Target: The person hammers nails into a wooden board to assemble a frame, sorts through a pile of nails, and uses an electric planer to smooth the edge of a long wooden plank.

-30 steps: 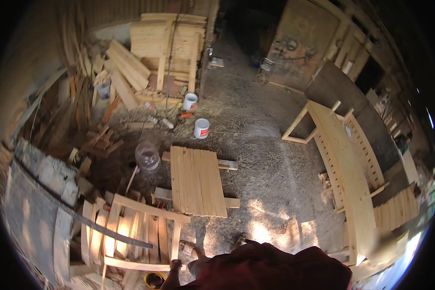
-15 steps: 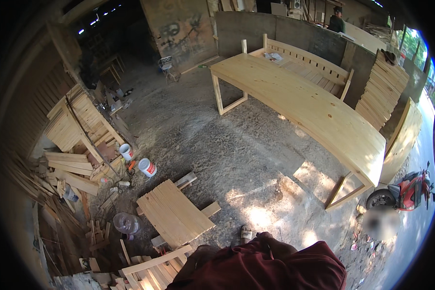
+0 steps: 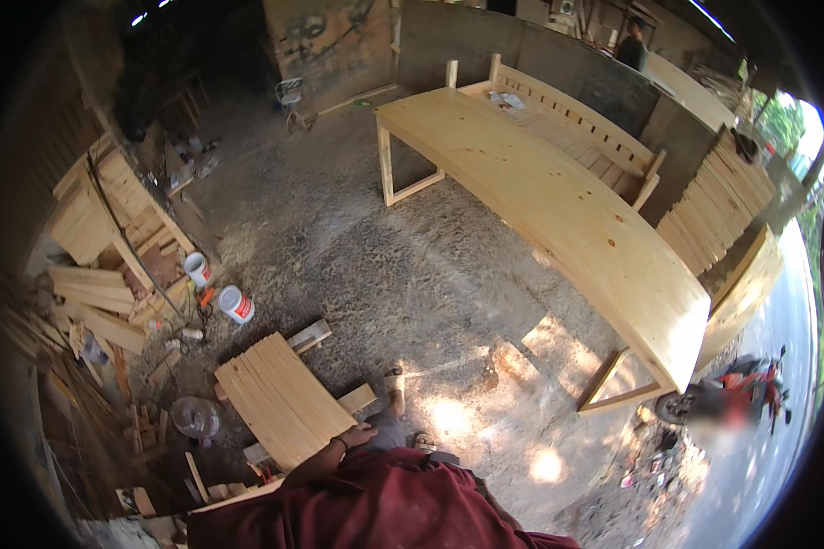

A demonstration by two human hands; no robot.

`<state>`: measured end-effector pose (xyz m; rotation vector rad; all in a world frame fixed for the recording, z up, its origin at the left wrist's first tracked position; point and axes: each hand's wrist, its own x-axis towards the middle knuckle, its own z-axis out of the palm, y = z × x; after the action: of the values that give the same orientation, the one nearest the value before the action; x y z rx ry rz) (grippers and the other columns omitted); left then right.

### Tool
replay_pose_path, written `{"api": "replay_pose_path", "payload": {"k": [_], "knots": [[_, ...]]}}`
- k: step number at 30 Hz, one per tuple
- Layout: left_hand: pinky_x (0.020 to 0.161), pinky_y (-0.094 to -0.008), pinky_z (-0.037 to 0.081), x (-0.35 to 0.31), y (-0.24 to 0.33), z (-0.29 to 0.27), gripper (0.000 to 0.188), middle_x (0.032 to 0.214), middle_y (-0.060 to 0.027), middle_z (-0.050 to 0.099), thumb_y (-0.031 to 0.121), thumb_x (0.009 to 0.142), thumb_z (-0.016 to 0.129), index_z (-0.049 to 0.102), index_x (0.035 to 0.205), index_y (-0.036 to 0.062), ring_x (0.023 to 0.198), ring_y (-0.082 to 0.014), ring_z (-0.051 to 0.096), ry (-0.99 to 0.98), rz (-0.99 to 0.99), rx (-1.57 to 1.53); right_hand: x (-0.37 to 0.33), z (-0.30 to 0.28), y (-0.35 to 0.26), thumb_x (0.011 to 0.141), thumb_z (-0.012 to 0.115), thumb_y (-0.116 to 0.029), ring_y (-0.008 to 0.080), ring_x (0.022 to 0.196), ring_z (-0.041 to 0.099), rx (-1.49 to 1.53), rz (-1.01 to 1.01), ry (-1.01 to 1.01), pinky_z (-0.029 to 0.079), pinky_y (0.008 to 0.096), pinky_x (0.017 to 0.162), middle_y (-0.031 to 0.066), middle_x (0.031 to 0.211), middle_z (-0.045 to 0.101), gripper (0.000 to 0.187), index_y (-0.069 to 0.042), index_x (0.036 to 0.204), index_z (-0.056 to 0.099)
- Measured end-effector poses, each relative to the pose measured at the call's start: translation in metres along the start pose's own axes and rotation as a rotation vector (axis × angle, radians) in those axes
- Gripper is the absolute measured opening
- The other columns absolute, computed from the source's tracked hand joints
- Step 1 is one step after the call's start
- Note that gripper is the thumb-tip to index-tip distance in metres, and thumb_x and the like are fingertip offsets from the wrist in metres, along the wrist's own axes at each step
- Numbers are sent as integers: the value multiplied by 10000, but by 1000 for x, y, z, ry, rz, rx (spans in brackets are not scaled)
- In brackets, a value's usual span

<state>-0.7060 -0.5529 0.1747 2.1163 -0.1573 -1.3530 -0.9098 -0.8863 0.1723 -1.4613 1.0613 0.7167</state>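
My left hand, with a dark band at the wrist, reaches down beside the near right corner of a slatted wooden panel. Its fingers look stretched out with nothing visible in them; whether they touch the panel I cannot tell. The panel is made of pale boards side by side and lies low on wooden supports. My dark red shirt fills the bottom of the view and hides my right hand. My sandalled foot stands on the floor to the right of the panel.
A long pale wooden table stands ahead to the right, before a wooden bench. Two white buckets, one here, a clear plastic jug and scrap wood lie left. A red motorbike is parked right.
My body has leaned and the view has shifted to the right. My left hand has come down to the panel's near right corner. My right hand has gone out of sight.
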Motion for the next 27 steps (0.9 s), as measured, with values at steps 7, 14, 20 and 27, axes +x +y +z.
{"api": "replay_pose_path", "payload": {"k": [7, 14, 20, 27], "knots": [[1005, -438, 489, 135, -62, -100, 493, 1225, -179, 665, 436, 908, 510, 642, 1264, 121, 1145, -335, 637, 11, 413, 738, 103, -25, -128, 920, 565, -449, 296, 822, 648, 258, 37, 33, 512, 429, 673, 117, 992, 676, 371, -183, 1170, 632], [598, -357, 526, 132, -106, -228, 191, 852, -51, 661, 287, 944, 594, 631, 1007, 111, 682, -186, 640, 694, 125, -436, 212, -22, -300, 918, 584, -429, 290, 734, 649, 279, 34, 39, 510, 427, 611, 108, 941, 675, 333, -202, 1158, 627], [625, -342, 499, 94, -93, -289, 229, 930, -37, 677, 291, 944, 590, 611, 1118, 144, 730, -163, 643, 804, -340, -1205, 324, -8, -477, 910, 593, -476, 253, 580, 586, 137, -175, 59, 455, 368, 508, 90, 886, 645, 316, -218, 1092, 598], [662, -387, 487, 129, -75, -291, 247, 898, -43, 665, 294, 945, 573, 610, 1134, 140, 709, -185, 625, 955, -561, -1589, 416, 42, -637, 888, 603, -454, 268, 642, 613, -63, 41, -99, 475, 399, 550, 116, 874, 648, 348, -190, 1114, 585]]}}
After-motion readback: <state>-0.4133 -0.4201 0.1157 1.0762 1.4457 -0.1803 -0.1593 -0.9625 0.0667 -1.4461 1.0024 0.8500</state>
